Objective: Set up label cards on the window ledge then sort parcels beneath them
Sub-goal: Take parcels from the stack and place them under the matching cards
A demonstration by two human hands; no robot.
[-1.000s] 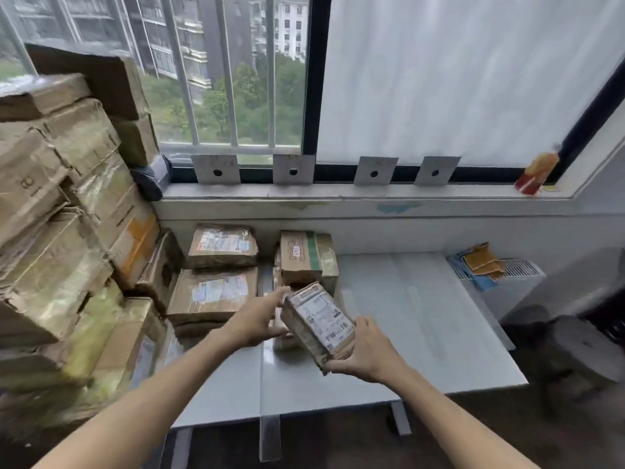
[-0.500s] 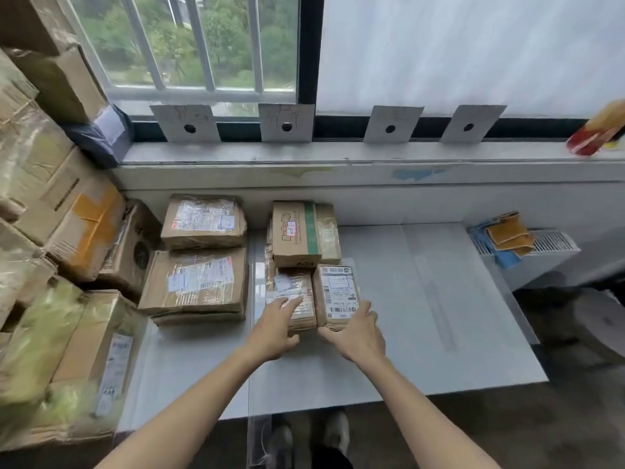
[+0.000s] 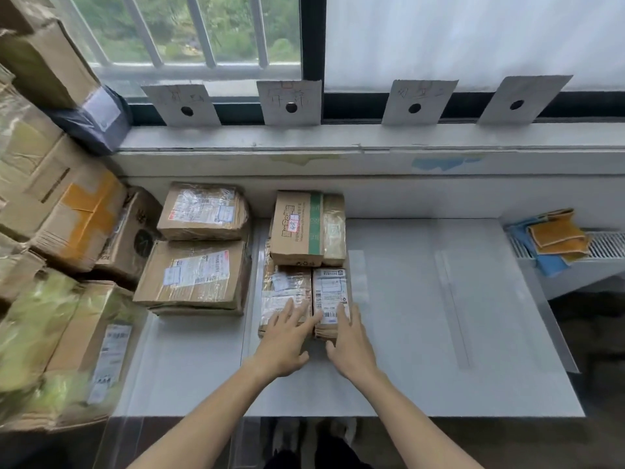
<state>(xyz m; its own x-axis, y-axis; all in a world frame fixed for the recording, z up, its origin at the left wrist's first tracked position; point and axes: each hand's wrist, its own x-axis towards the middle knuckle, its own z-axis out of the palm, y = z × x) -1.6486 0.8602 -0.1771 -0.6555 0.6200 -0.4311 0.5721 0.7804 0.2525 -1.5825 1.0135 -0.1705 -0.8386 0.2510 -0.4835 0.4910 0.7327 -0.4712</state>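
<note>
Pressing a small parcel [image 3: 329, 299] flat on the table [image 3: 439, 333]: right hand [image 3: 350, 345] fingers straight along its near right edge, left hand [image 3: 285, 338] fingers straight across its neighbour parcel [image 3: 285, 292], neither curled round anything. Parcel lies directly ahead of the right fingertips, long axis pointing away toward the second label card [image 3: 291, 103]. Right hand is nearer.

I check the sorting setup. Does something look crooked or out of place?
The two right cards lean sideways on the ledge. A dark parcel sits on the ledge's left end, not on the table.
</note>
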